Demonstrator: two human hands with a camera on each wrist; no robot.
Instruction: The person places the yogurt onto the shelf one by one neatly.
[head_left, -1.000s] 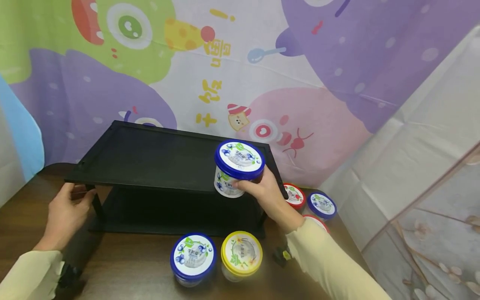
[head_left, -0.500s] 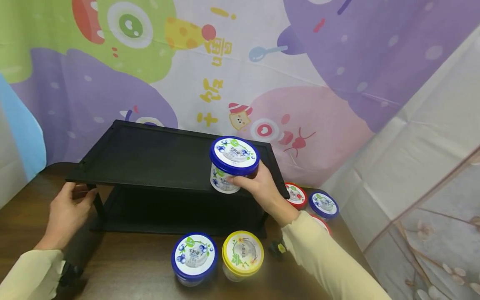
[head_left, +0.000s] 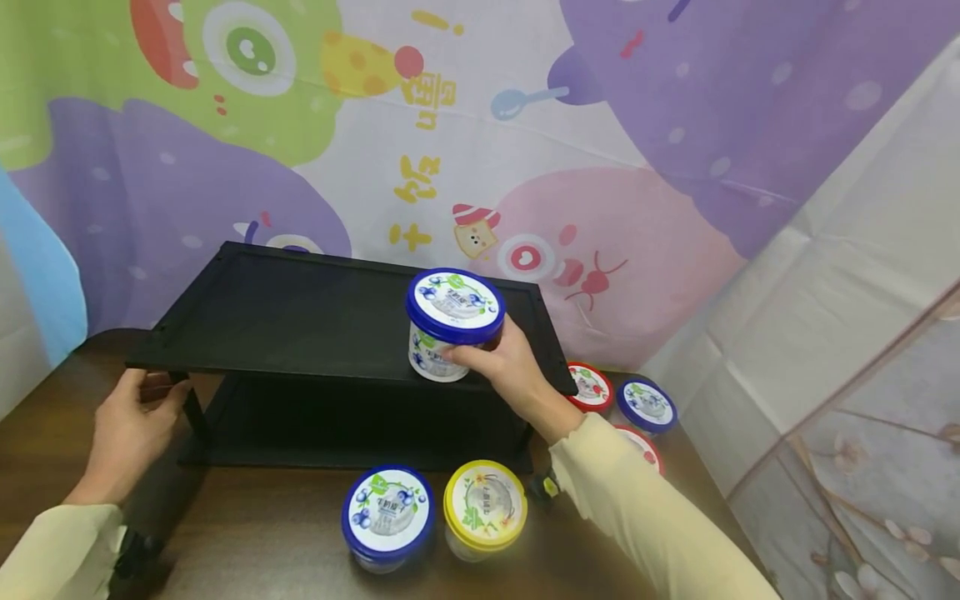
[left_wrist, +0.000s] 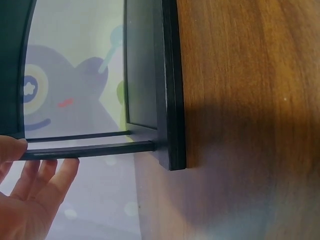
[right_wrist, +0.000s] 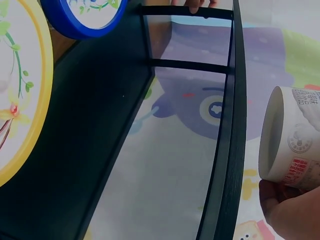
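My right hand point(head_left: 510, 371) grips a blueberry-printed paper tub with a blue lid point(head_left: 455, 304), upright and overlapping the front right part of the black two-tier rack's top shelf point(head_left: 292, 317) in the head view. The tub's white underside point(right_wrist: 270, 135) faces the right wrist camera, beside the top shelf's edge. At the rack's left end, my left hand point(head_left: 135, 425) holds a leg just under the top shelf. Thumb and fingers lie on either side of that thin black leg point(left_wrist: 95, 150) in the left wrist view.
In front of the rack stand another blue-lidded tub point(head_left: 387, 510) and a yellow-lidded tub point(head_left: 485, 506). Several more tubs, among them a red-lidded one point(head_left: 588, 387) and a blue-lidded one point(head_left: 647, 406), stand right of the rack. A cartoon-printed cloth point(head_left: 450, 125) hangs behind.
My right hand has carried the blue-lidded tub a little left and up over the rack's front edge. My left hand stays on the rack's leg.
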